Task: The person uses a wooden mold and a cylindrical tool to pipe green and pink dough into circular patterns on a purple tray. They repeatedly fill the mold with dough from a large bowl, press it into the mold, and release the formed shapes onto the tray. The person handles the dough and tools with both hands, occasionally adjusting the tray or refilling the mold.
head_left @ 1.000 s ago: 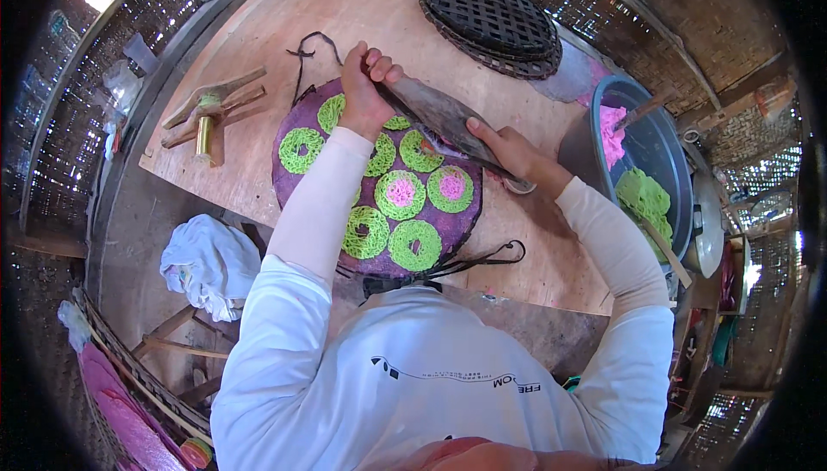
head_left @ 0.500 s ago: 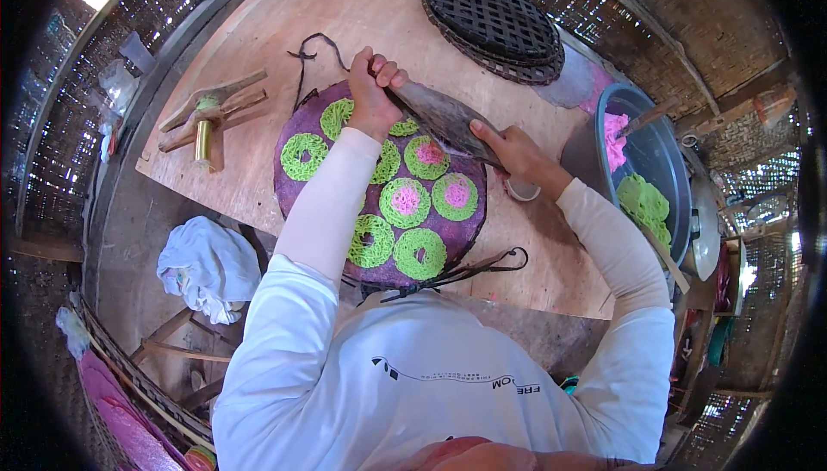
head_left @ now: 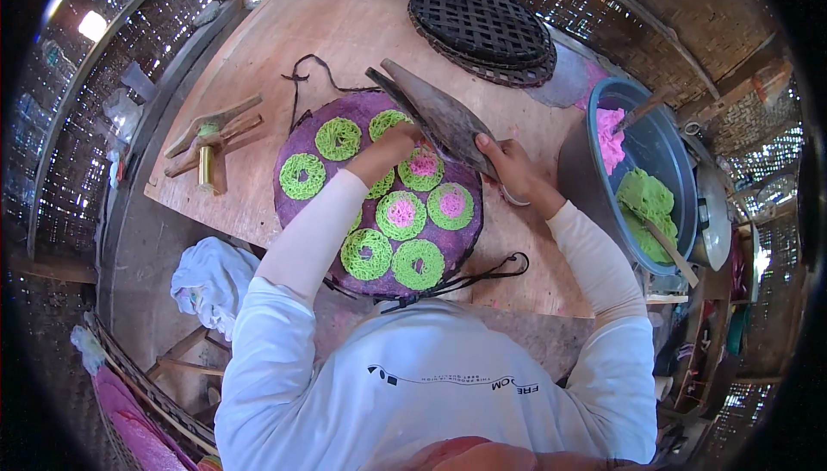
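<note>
Gripping the press (head_left: 444, 113) at its near right end, your right hand (head_left: 519, 171) holds it over the tray (head_left: 457, 241), its two boards spread apart at the far left end. Your left hand (head_left: 388, 154) is tucked in at the press's underside, by a ring (head_left: 420, 180) with pink strands (head_left: 422, 163) at its centre; I cannot tell whether its fingers are closed on anything. The tray lies near the tabletop's (head_left: 517, 268) near edge, while the basin (head_left: 594, 161) with pink dough (head_left: 609, 139) and green dough (head_left: 648, 195) stands to the right.

The step in hand looks to be finishing this pink centre and freeing strands from the press. After that, the next move probably calls for drawing your left fingers clear and lining the press up over a plain green ring (head_left: 365, 254).
</note>
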### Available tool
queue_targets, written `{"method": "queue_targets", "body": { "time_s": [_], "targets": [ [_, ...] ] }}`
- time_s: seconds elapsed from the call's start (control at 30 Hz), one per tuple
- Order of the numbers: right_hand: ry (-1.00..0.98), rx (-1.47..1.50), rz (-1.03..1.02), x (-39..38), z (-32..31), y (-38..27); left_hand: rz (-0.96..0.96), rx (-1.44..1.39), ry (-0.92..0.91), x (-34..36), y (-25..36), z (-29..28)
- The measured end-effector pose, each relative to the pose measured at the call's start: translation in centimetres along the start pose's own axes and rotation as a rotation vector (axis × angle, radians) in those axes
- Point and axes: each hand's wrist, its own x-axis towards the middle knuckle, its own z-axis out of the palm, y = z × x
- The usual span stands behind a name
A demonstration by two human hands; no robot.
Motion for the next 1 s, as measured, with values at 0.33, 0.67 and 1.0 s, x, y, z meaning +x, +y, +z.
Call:
{"method": "queue_targets", "body": {
  "time_s": [0.33,0.67,1.0],
  "targets": [
    [0.219,0.044,0.006,2.0,-1.6,4.8,0.067,0.985,0.132,-7.6,4.8,2.1],
    [0.054,0.025,-0.157,-4.0,-0.7,-6.6,0.653,0.489,0.522,-9.5,10.9,0.9],
    [0.737,0.253,-0.869,-3.5,-5.9,-10.1,1.124,0.92,0.436,-13.0,16.5,6.3]
  ]
}}
